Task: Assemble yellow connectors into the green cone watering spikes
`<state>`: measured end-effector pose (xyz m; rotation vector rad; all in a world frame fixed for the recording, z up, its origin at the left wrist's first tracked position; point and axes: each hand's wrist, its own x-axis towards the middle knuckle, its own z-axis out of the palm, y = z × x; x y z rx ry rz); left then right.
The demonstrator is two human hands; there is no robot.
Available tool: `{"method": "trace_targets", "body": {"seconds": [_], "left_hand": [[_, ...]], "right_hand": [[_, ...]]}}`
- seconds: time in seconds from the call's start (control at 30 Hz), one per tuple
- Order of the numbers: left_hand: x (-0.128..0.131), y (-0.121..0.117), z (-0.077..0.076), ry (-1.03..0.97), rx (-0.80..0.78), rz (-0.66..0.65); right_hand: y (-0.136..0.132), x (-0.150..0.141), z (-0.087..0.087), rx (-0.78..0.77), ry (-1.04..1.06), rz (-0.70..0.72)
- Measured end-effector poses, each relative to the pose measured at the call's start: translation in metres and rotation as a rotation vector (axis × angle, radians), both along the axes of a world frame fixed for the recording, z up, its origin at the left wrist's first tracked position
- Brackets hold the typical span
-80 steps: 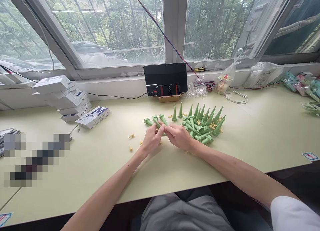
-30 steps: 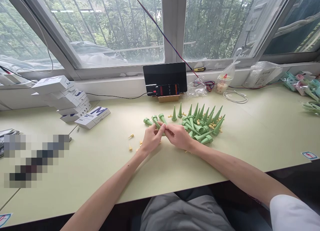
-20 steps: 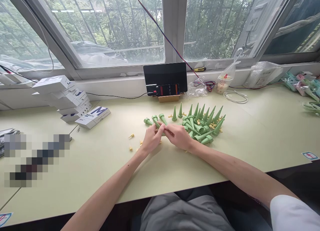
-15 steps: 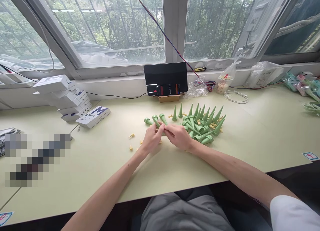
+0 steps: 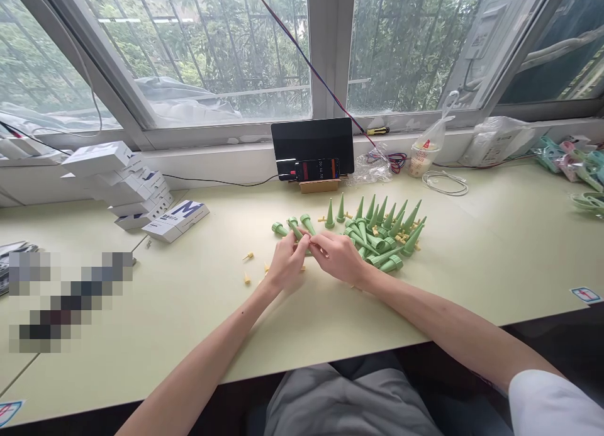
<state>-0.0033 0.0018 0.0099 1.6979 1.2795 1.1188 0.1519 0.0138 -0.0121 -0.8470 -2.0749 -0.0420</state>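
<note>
My left hand (image 5: 287, 257) and my right hand (image 5: 337, 257) meet over the table, thumbs and fingertips pinched together. What they pinch is small and mostly hidden by the fingers; a sliver of green shows between the hands. Just beyond my left hand lie three green plastic watering spikes (image 5: 279, 228) with ribbed caps. Beside my right hand is a heap of loose green spikes (image 5: 361, 234). Several more green spikes (image 5: 383, 211) stand upright behind it, with yellow valve pieces at their bases. Small yellow nozzle pieces (image 5: 248, 255) lie left of my left hand.
A phone (image 5: 318, 169) showing a timer leans on a dark screen (image 5: 311, 140) at the back. White boxes (image 5: 136, 184) are stacked at left, with one box (image 5: 177, 220) in front. A bagged cup (image 5: 421, 156) and coiled white cable (image 5: 446, 182) sit back right.
Both hands stay at the same spot, with only slight finger movement at the pinch. The spikes and yellow pieces on the table have not moved.
</note>
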Motion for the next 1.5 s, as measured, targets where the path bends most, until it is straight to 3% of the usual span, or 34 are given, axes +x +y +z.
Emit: {"method": "trace_targets", "body": {"seconds": [0.7, 1.13, 1.5], "left_hand": [[0.0009, -0.0018, -0.0088, 0.041, 0.092, -0.014], [0.0016, -0.0034, -0.0062, 0.008, 0.113, -0.012], [-0.0026, 0.0004, -0.0095, -0.042, 0.105, -0.05]], "right_hand": [[0.0027, 0.0023, 0.0005, -0.144, 0.072, 0.017], [0.0016, 0.0027, 0.0049, -0.243, -0.088, -0.035], [0.002, 0.0003, 0.0063, -0.406, 0.056, -0.017]]}}
